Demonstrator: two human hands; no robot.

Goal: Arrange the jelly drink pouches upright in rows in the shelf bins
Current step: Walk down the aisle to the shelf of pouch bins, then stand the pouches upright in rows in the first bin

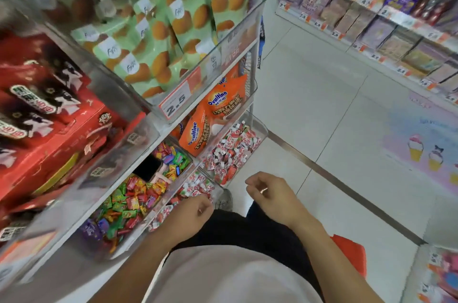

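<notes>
Jelly drink pouches (231, 151), red-and-white with small white caps, fill two clear bins on the bottom shelf: a far bin (260, 129) at about 12 o'clock from the hands and a near bin (218, 187) at about 11 o'clock. In both, the pouches lie jumbled and tilted, no tidy rows yet. Left hand (190, 213) sits over the near bin's front edge, fingers curled down among the pouches; it probably pinches one, but the blur and the knuckles hide the fingertips, so I cannot tell what it holds. Right hand (269, 191) hangs at 3 o'clock of the near bin, clear of the shelf, fingers loosely curled, holding nothing. Handling guess: pouches look light, soft and squashy, with glossy film likely slippery; they will flop unless leaned against a neighbour or the bin wall. Best hold is probably by the stiff cap or neck at the top, or a pinch across the upper seam, not the belly, which would bulge. Mixed candy bin (128, 203) sits at 9 o'clock of the left hand, orange Ovaltine bags (218, 109) on the shelf above. Sorting looks barely begun.
</notes>
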